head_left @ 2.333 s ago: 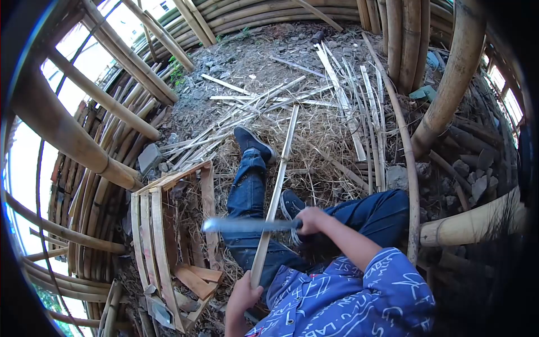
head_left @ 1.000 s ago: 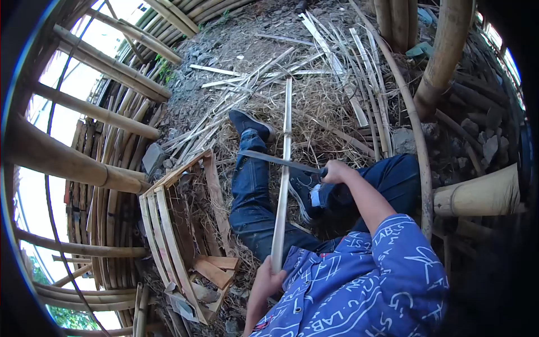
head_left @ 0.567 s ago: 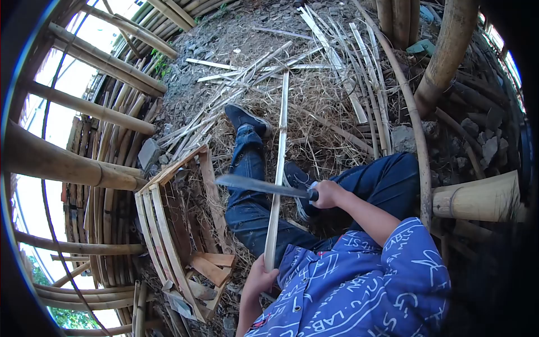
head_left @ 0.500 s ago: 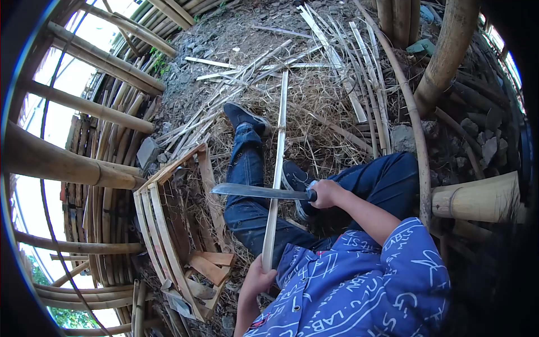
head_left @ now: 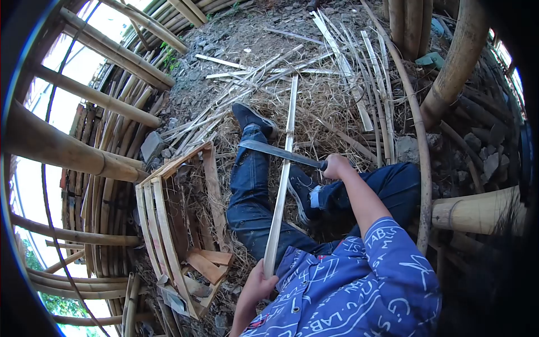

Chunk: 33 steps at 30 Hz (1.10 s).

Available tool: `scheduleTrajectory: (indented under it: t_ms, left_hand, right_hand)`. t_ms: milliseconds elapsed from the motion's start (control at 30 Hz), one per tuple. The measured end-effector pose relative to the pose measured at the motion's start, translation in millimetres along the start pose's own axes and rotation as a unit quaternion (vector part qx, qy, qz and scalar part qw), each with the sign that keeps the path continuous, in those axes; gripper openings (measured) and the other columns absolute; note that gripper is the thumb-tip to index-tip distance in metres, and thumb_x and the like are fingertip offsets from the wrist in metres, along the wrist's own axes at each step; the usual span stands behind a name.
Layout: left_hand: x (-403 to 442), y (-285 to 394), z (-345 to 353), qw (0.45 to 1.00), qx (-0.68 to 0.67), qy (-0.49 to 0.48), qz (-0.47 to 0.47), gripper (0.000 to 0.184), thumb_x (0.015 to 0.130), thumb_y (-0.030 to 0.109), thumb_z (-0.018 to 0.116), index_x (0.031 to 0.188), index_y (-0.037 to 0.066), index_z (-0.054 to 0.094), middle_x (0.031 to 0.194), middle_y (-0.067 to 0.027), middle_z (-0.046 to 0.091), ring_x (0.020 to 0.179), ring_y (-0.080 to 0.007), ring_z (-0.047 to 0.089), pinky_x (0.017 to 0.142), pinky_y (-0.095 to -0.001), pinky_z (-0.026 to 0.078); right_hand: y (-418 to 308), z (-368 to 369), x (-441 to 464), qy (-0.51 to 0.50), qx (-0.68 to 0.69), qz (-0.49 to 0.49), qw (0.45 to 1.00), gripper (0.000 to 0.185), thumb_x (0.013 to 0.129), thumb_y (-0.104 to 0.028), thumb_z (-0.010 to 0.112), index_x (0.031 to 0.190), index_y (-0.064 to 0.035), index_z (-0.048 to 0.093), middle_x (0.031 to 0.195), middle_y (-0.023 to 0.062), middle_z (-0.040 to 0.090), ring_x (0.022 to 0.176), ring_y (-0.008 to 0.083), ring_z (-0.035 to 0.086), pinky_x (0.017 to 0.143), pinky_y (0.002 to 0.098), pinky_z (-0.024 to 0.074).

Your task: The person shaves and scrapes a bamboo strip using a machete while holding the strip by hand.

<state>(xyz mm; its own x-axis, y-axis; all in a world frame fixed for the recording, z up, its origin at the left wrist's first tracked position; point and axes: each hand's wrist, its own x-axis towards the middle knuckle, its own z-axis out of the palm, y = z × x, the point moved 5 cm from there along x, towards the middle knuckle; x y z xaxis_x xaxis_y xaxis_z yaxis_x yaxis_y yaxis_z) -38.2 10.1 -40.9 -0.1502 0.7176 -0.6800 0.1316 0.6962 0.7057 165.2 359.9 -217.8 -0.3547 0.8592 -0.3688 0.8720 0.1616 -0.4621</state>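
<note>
Shaving or scraping seems in hand: the right hand (head_left: pixel 338 167) grips a long, dark-handled metal knife (head_left: pixel 270 150) across a pale, slender bamboo strip (head_left: pixel 279 210) – its near end clasped in the left hand (head_left: pixel 259 285). A stroke calls for steady support, fingers clear.

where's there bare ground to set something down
Best bet: the stony dirt between the bamboo poles and the crossed strips. Crowded: around the knife crossing the held strip, and inside the crate, where wood scraps lie.
</note>
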Motion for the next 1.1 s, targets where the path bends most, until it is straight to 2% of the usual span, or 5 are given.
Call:
scheduleTrajectory:
  t_ms: [233,700,800,900,1100]
  left_hand:
    - [-38,21,-21,0.999,0.042,-0.028,0.000,0.056,0.076,0.005,0.060,0.129,-0.002,0.042,0.078,-0.0032,0.054,0.054,-0.0079,0.051,0.041,-0.0235,0.039]
    - [-9,-23,-33,0.993,0.095,-0.035,-0.065,0.057,0.077,0.006,0.061,0.129,0.002,0.039,0.071,-0.0046,0.053,0.048,-0.0118,0.055,0.040,-0.0273,0.043]
    - [-6,-19,-36,0.979,0.162,0.070,-0.105,0.052,0.077,0.007,0.060,0.123,0.000,0.038,0.078,-0.0157,0.058,0.056,-0.0241,0.061,0.050,-0.0362,0.050]
    - [-1,-12,-38,0.937,0.320,0.135,-0.025,0.054,0.076,0.012,0.059,0.122,-0.002,0.036,0.105,-0.0347,0.059,0.099,-0.0518,0.058,0.088,-0.0506,0.047]
    - [-3,-14,-40,0.936,0.340,0.088,-0.029,0.053,0.076,0.016,0.052,0.122,-0.005,0.037,0.102,-0.0371,0.058,0.100,-0.0514,0.057,0.089,-0.0516,0.044]
  right_hand:
    - [8,-16,10,-0.020,0.052,0.065,0.996,0.037,0.068,-0.030,0.069,0.092,-0.0021,0.071,0.102,0.0225,0.069,0.098,0.0341,0.067,0.087,0.0408,0.0527]
    - [-27,30,-46,-0.046,0.127,-0.045,0.990,0.031,0.065,-0.026,0.065,0.084,-0.0025,0.071,0.088,0.0250,0.068,0.089,0.0403,0.066,0.083,0.0454,0.0529]
    - [-57,45,-83,-0.076,0.130,-0.097,0.984,0.032,0.065,-0.027,0.065,0.087,-0.0038,0.071,0.092,0.0246,0.068,0.090,0.0403,0.066,0.084,0.0455,0.0526]
    - [-88,57,-115,-0.143,0.075,-0.147,0.976,0.032,0.066,-0.032,0.065,0.087,-0.0077,0.071,0.088,0.0225,0.069,0.090,0.0388,0.066,0.083,0.0467,0.0524]
    - [-118,77,-163,-0.218,0.146,-0.224,0.939,0.041,0.069,-0.035,0.064,0.099,-0.0080,0.070,0.091,0.0232,0.068,0.090,0.0406,0.065,0.082,0.0477,0.0523]
